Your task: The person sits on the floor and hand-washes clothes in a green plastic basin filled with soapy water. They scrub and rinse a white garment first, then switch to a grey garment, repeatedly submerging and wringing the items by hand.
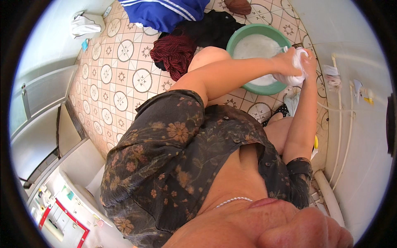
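Observation:
A bunched white cloth (298, 59), wet and twisted, is gripped between both my hands. My left hand (287, 62) holds it from the left side, with the arm reaching across above my bent knee. On its right side, my right hand (309, 63) clasps the same cloth, and some fingers of both hands are hidden by it. They are at the right rim of a green plastic basin (236, 40). Cloudy, sudsy water (256, 46) lies inside the basin. Part of the cloth hangs below my hands, over the rim.
Left of the basin, a black garment (217, 26), a dark red knitted garment (175, 52) and a blue garment with white stripes (167, 12) lie on the tiled floor (121, 80). A brown cloth (238, 6) lies beyond. Pipes (339, 130) run along the right wall.

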The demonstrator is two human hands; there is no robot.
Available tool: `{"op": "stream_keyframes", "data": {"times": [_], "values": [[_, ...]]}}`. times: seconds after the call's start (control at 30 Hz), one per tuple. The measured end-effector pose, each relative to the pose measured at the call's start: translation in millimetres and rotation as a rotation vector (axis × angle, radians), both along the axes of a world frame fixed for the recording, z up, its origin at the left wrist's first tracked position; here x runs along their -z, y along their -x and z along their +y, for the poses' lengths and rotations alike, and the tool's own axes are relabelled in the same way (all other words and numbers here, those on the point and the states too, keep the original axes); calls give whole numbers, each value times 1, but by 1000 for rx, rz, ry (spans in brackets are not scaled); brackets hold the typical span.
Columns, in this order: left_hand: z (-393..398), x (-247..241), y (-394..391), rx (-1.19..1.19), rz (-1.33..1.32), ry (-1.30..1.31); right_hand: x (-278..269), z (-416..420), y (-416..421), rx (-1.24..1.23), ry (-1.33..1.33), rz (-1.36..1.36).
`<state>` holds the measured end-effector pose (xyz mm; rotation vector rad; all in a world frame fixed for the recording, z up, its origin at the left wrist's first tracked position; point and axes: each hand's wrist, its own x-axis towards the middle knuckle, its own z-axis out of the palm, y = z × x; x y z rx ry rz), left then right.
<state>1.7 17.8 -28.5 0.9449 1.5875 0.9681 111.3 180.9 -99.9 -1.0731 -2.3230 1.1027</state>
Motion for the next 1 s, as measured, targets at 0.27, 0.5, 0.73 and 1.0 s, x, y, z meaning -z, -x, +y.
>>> {"op": "stream_keyframes", "data": {"times": [0.27,0.5,0.73,1.0], "values": [[-1,-51,30,-314,-1415,-121,-127,-30,2,80,879,753],[3,-45,14,-205,-1510,-201,-122,-37,5,-84,893,886],[-8,-42,13,-93,-929,-118,-117,-47,15,150,1042,692],[-7,-18,3,55,-390,-43,-47,-23,7,-378,955,587]]}}
